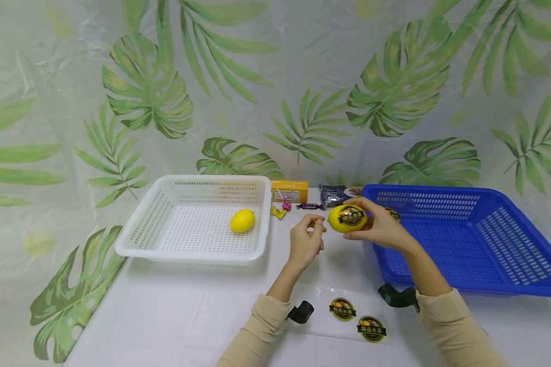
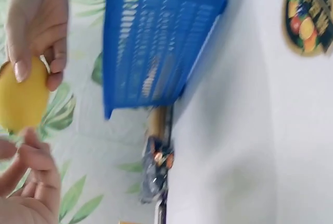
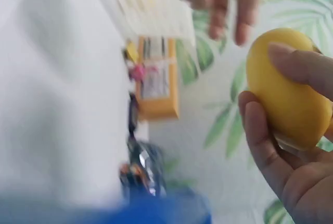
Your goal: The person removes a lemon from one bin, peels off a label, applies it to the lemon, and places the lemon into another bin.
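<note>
**A:** Status on the hands?

**B:** My right hand grips a yellow lemon just right of frame centre, fingers and thumb curled round it. A round sticker sits on the lemon's near face. The lemon is off the table, at the left edge of the blue basket.

**A:** Left?

**B:** My left hand is just left of the lemon, not touching it. Fingers loosely curled, thumb and fingertips close together. Can't tell if anything is pinched between them.

**A:** Second lemon?

**B:** A plain lemon lies in the white basket, left of centre, near its right wall.

**A:** Anything else?

**B:** A clear sheet with two more stickers is at bottom centre, between my forearms. At the back edge of the table, between the baskets: an orange box, a dark packet, a few small sweets.
</note>
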The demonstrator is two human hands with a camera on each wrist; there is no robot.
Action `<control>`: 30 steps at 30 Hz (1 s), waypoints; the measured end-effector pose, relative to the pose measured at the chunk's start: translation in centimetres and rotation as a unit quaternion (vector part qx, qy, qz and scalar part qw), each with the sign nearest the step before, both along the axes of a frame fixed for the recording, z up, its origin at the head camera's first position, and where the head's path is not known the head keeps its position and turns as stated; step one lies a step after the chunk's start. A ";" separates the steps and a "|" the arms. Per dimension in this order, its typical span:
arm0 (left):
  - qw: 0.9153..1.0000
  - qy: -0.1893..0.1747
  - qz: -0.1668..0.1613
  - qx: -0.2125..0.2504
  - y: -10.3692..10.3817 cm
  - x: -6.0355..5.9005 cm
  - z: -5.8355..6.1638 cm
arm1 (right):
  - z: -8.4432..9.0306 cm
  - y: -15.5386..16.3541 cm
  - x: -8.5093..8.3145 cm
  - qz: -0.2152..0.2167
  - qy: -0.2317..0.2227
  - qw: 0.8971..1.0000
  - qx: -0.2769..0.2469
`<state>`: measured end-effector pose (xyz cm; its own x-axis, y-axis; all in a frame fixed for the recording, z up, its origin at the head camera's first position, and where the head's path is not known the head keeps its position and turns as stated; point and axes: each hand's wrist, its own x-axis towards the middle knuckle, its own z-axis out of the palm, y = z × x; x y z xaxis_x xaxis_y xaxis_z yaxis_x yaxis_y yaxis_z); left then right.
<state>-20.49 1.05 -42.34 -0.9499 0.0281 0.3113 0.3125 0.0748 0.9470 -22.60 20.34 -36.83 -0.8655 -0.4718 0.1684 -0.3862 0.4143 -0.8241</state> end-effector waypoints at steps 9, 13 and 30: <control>0.978 -0.038 -0.174 -0.104 3.6 -0.9 -2.0 | 2.7 8.1 -3.9 -0.045 0.008 0.995 0.094; 0.967 -0.062 -0.217 -0.122 5.0 -1.7 -2.7 | 1.9 10.9 -5.4 -0.056 -0.002 0.991 0.123; 0.969 -0.091 -0.208 -0.100 8.2 -0.6 -3.0 | -5.0 16.8 -7.9 -0.115 -0.082 0.969 0.203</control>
<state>-21.08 9.22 -45.36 -0.8825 0.4620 0.0879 0.1832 0.1657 0.9690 -30.46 37.18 -41.85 -0.9548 -0.2623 -0.1399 -0.1226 0.7761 -0.6185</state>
